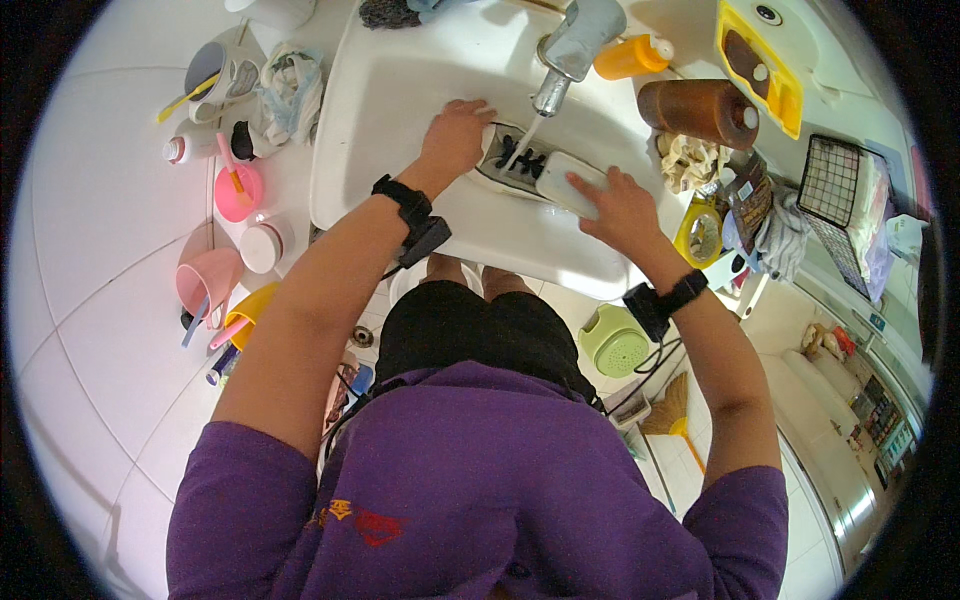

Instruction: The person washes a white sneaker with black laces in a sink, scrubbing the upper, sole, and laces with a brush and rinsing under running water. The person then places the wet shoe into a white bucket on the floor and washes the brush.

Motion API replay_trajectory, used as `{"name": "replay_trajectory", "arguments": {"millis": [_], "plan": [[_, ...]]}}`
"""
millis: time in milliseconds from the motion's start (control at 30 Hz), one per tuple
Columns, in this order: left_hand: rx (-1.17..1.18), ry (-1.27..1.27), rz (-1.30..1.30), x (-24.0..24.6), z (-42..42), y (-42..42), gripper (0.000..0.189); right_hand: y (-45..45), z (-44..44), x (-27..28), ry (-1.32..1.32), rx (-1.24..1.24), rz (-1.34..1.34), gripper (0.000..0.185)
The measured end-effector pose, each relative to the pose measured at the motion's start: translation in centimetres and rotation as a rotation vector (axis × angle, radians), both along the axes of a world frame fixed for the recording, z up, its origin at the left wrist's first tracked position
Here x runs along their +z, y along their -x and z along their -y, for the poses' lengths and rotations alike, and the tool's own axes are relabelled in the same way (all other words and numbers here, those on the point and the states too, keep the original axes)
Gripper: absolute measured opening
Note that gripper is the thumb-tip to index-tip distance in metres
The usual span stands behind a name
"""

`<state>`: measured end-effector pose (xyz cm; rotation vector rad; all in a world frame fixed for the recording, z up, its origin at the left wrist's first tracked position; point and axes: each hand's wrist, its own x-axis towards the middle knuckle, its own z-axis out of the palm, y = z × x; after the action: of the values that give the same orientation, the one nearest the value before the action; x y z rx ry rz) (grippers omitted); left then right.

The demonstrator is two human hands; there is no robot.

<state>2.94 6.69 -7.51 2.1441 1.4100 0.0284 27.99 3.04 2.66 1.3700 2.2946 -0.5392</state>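
Note:
A light shoe (510, 161) with dark laces lies in the white washbasin (375, 187), under water that runs from the metal faucet (553, 91). My left hand (457, 139) grips the shoe at its left end. In my right hand (621, 206) is a white, rounded brush-like block (571, 182), held against the right end of the shoe; its underside is hidden. Both my wrists wear black straps with small boxes.
Cups, a pink container (238, 192) and a plastic bag (289, 94) stand left of the basin. On its right are an orange bottle (632, 57), a brown bottle (697, 112) and a yellow tape roll (699, 234). A green stool (615, 341) is on the floor.

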Motion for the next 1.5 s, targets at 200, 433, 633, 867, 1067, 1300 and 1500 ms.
{"name": "replay_trajectory", "arguments": {"millis": [200, 433, 633, 867, 1067, 1300, 1500], "plan": [[-0.139, 0.037, -0.14, 0.7, 0.7, 0.8, 0.094, 6.3, -1.9, -4.4, 0.002, 0.05, -0.121, 0.06], [-0.083, -0.051, -0.373, 2.1, 0.6, 2.0, 0.099, 6.5, -1.0, -4.2, -0.008, -0.051, -0.169, 0.06], [-0.055, -0.046, -0.443, 2.5, 0.7, 1.2, 0.097, 1.7, -0.5, -1.2, 0.093, -0.034, 0.018, 0.061], [-0.05, -0.07, -0.5, 1.9, 1.2, 0.8, 0.093, 4.8, -1.6, -3.3, 0.038, -0.038, -0.155, 0.056], [-0.078, -0.119, -0.535, 1.0, 1.5, 0.9, 0.094, 1.4, -0.3, -1.9, 0.111, -0.064, 0.03, 0.055], [-0.116, -0.031, -0.462, 1.7, 1.1, 1.5, 0.102, 6.4, -1.3, -3.8, -0.138, 0.047, -0.2, 0.062], [-0.175, -0.114, -0.454, 1.6, 1.2, 2.2, 0.103, 3.7, -0.8, -4.0, 0.064, -0.049, -0.061, 0.066]]}}
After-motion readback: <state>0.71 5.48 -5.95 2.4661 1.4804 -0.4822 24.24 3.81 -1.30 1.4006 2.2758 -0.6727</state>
